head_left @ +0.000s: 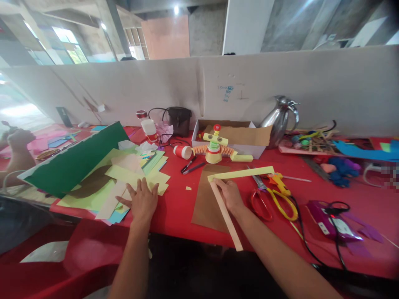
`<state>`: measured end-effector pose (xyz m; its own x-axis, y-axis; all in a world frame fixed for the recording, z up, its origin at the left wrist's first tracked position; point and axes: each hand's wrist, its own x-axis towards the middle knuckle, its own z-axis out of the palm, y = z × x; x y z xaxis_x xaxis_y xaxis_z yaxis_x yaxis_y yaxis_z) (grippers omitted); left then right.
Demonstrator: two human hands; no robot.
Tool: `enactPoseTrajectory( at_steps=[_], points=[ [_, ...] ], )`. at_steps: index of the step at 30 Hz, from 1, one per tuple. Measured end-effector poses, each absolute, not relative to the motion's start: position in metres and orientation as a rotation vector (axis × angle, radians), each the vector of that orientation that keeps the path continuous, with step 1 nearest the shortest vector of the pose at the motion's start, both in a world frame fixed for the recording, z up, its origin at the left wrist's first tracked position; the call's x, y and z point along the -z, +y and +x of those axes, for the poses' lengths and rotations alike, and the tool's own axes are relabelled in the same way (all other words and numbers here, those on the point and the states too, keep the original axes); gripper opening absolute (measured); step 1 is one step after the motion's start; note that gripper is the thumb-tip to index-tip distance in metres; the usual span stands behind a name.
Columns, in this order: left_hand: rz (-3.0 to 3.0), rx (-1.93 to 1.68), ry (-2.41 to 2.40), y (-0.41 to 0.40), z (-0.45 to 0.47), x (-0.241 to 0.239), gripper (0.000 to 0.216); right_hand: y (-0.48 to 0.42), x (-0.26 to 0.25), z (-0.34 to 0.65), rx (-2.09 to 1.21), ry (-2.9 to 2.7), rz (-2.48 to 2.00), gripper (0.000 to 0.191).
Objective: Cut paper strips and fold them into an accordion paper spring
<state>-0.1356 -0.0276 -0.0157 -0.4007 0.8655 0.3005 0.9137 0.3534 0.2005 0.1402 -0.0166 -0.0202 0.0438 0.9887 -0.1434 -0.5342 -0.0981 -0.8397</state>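
Note:
My left hand [143, 201] lies with fingers spread on a loose pile of coloured paper sheets [156, 177], mostly pale yellow, green and cream. Between thumb and fingers, my right hand [230, 195] pinches two narrow paper strips where their ends meet at an angle. The yellow strip [246, 172] points right, while the cream strip [227, 216] slants down toward the table's front edge. Below them is a sheet of brown paper [202, 207]. Beyond it stands a small paper figure [213, 153] with a red ball on top and pleated orange arms.
Scissors with red and yellow handles [282, 206] and a yellow glue gun [280, 185] lie right of my right hand. Behind are a white box [249, 149], metal jug [279, 120] and paper cup [182, 152]. A green board [84, 160] and another person's arm [19, 151] are left.

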Motion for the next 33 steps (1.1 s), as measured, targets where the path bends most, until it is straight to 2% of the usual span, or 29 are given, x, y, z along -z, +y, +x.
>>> enactPoseTrajectory(
  at_steps=[25,31,33],
  points=[
    [-1.712,0.520,-2.340,-0.032,-0.121,0.007,0.060,-0.020,0.005,0.139,-1.456,-0.578,-0.918,0.022],
    [-1.742,0.619,-2.402,-0.032,-0.104,-0.007,0.069,-0.021,0.004,0.140,-1.461,-0.598,-0.956,0.022],
    [-1.799,0.793,-2.436,-0.039,-0.096,-0.021,0.060,-0.020,0.005,0.140,-1.465,-0.591,-0.948,0.021]
  ],
)
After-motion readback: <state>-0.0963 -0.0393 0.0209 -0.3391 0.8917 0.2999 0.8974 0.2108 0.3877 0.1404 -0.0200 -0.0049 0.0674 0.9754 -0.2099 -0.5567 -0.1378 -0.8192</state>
